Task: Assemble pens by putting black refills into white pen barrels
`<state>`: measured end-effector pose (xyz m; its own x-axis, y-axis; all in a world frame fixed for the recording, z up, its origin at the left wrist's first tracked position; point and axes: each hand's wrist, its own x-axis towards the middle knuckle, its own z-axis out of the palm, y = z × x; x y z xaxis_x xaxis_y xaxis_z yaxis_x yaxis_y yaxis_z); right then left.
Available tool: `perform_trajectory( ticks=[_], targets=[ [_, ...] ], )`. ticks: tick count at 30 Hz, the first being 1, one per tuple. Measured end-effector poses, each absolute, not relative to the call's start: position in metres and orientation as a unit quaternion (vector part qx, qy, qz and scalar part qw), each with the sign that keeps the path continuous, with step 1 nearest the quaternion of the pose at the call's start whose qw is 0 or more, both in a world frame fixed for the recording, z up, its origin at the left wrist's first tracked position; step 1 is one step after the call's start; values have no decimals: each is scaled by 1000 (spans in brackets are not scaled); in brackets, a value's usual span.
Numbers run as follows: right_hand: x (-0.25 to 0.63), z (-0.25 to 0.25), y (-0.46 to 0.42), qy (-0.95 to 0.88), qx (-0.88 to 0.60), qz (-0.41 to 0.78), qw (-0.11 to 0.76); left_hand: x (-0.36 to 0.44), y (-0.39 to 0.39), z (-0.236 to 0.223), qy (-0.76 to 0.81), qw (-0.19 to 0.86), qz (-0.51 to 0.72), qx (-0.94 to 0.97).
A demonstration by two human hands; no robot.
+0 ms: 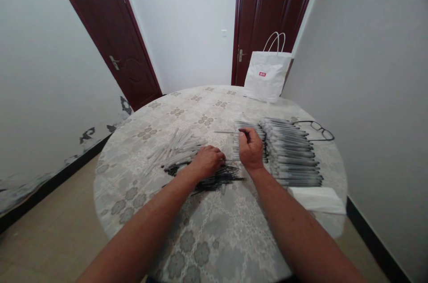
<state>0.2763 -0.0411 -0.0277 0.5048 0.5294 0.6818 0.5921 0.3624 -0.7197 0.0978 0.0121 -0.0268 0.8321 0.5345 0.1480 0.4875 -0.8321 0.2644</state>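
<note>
My left hand [209,160] rests over a loose pile of thin black pen refills [217,180], its fingers curled down and pressed together. What they hold, if anything, is hidden. My right hand [251,147] is closed on a slender pen [224,132], whose thin end points left. Behind and beneath the right hand lies a row of pens [249,125]. Farther right, a larger stack of grey-white pens with dark ends [290,153] lies side by side. Pale, clear-looking pen barrels [174,147] are scattered to the left of my left hand.
The round table has a patterned cloth [147,109]. Eyeglasses [317,129] lie beyond the pen stack, and a white folded packet [317,199] sits at the near right. A white paper bag [267,75] stands at the back right. A wall [377,78] runs along the right side.
</note>
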Motion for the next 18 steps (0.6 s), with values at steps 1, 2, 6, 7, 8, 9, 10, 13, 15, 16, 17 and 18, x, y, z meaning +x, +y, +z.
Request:
perform_trajectory(
  ticks=[1,2,6,7,8,9,10,13,15,16,17,18],
  targets=[
    [277,-28,-41,-497,-565,-24,658,100,11,-27,265,106,111,952],
    [277,-28,-41,-496,-567,-22,657,104,11,-28,262,99,109,954],
    [276,-28,-41,-495,-566,-15,659,123,6,-29,277,66,79,955],
    [276,-28,-41,-494,-565,-14,660,127,5,-30,283,61,71,954],
    [277,-28,-41,-494,-564,-14,661,129,5,-30,288,59,67,954],
    [277,-28,-41,-494,-564,-15,661,131,4,-31,289,58,64,953],
    [277,-28,-41,-495,-564,-15,661,130,4,-32,289,58,63,954],
    [278,-29,-41,-497,-566,-10,658,120,4,-32,284,60,55,955],
    [277,-30,-40,-497,-568,-4,656,109,5,-31,279,58,48,957],
    [277,-31,-40,-497,-569,-2,655,102,5,-30,278,54,43,958],
    [276,-32,-40,-498,-569,-1,654,96,5,-30,277,46,38,959],
    [276,-32,-40,-500,-569,-2,653,90,5,-30,279,37,33,959]
  ],
)
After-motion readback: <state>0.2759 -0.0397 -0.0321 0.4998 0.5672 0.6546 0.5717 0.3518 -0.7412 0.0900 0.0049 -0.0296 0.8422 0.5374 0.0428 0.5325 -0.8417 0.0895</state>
